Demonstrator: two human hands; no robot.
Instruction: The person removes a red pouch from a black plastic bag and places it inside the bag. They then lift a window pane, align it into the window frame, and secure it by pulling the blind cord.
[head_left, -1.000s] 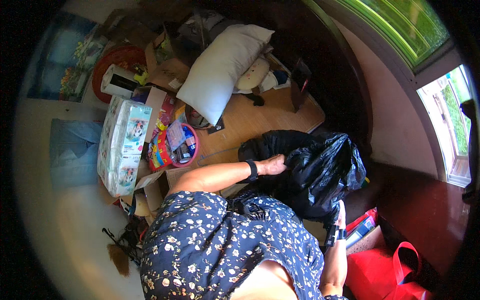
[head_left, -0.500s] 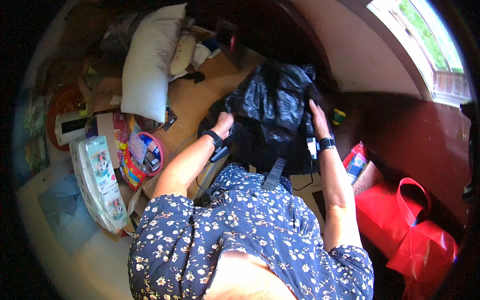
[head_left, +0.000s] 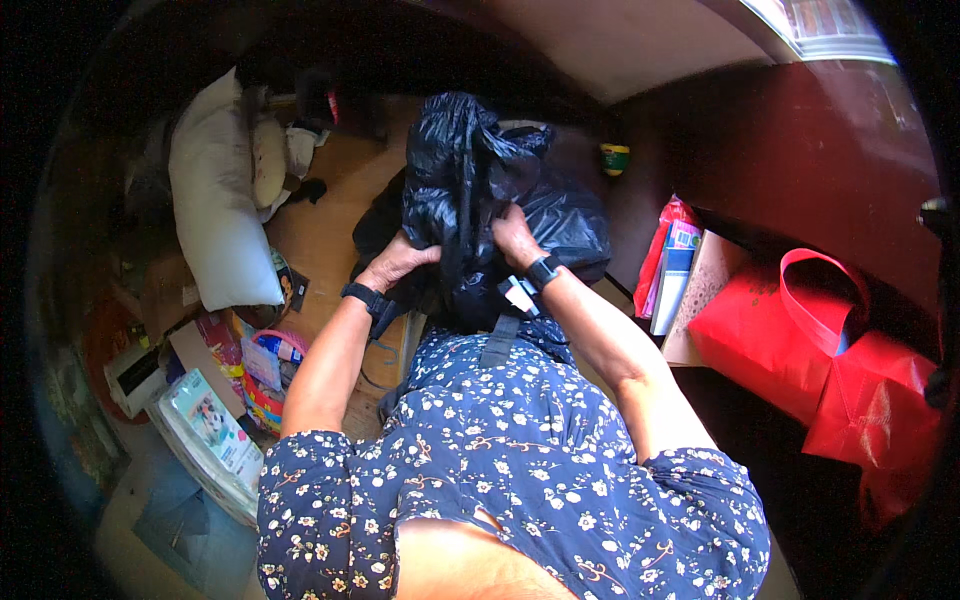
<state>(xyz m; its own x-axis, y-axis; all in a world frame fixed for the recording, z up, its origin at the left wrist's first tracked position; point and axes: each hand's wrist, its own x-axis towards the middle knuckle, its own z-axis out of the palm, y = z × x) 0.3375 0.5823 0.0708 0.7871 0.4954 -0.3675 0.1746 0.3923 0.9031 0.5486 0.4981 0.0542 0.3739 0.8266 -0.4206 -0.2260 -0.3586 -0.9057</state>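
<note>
A shiny black plastic bag [head_left: 440, 165] stands bunched up in front of me, part of it spread low to the right. My left hand [head_left: 403, 262] grips the bag's left side, its thumb pointing inward and its other fingers hidden in the folds. Close by, my right hand [head_left: 515, 238] is closed on the gathered plastic near the middle, fingertips out of sight. Below the bag a dark grey strap [head_left: 500, 340] hangs toward my lap. What the bag holds is hidden. I wear a black band on each wrist, and a small white piece shows below the right one.
A pale pillow [head_left: 215, 200] lies at the left on a wooden surface [head_left: 330, 220]. Nearer are a pink basket [head_left: 290, 345] of packets and a plastic-wrapped pack [head_left: 215, 430]. At the right stand a red bag [head_left: 770, 340], upright books [head_left: 675, 270] and a small yellow-green container [head_left: 614, 158].
My hands have come closer together, the right one moving inward. The black bag, spread wide before, is now gathered into an upright bunch. The whole view has swung to the right.
</note>
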